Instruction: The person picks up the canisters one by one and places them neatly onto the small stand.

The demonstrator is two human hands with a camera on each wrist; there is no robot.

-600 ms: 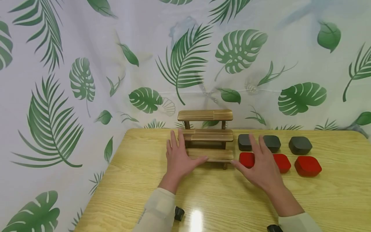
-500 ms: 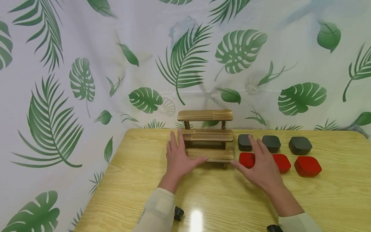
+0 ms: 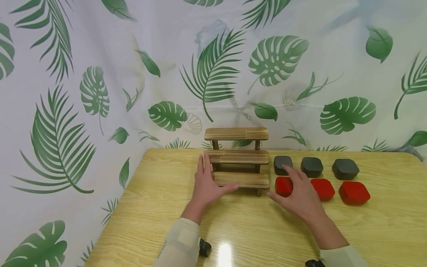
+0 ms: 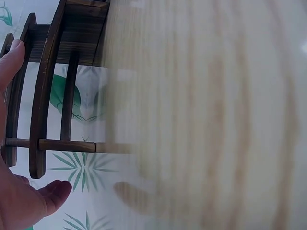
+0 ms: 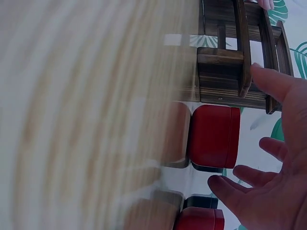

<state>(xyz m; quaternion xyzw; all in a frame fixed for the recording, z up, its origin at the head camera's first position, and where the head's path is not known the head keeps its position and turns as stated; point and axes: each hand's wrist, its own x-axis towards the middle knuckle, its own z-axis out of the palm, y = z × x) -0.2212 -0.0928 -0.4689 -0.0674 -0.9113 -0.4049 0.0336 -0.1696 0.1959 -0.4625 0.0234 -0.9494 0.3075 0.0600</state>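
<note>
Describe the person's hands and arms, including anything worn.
The left hand and right hand are bare, without gloves. The left sleeve and right sleeve are pale cream; the left bears a faint, unreadable marking. A small black piece shows beside each.

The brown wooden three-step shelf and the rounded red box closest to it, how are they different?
The brown wooden three-step shelf is striped with wood grain, while the rounded red box is plain and smooth.
The shelf is tall and wide; the box is low and much smaller.
The shelf has gaps you can see through; the box has closed sides.
Both stand on the yellowish wood-grain table.
</note>
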